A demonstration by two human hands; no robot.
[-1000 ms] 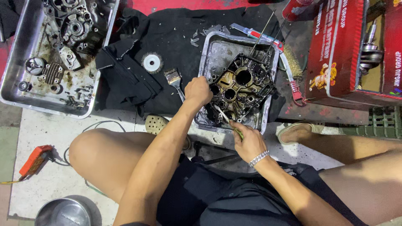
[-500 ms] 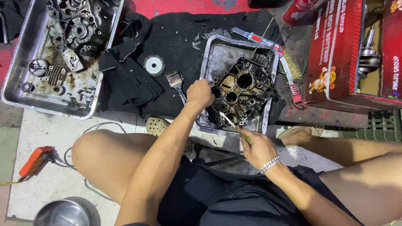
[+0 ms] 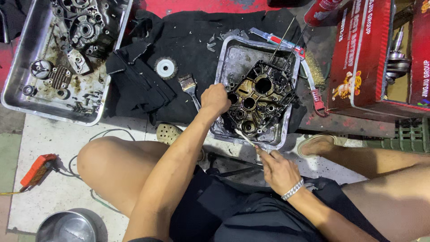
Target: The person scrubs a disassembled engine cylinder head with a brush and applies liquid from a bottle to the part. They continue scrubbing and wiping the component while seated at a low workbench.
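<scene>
The dirty engine case (image 3: 260, 101) sits in the metal tray (image 3: 233, 58). My left hand (image 3: 215, 99) grips its near edge; my right hand (image 3: 278, 170), clasping a small brush (image 3: 245, 136), has pulled back toward me, bristles now at the case's edge.

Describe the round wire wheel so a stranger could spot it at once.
Start at the black cloth spread between the two metal trays. The wire wheel lies on it, left of the paintbrush and the left hand. It alone is a bristly disc with a pale round hub.
</scene>
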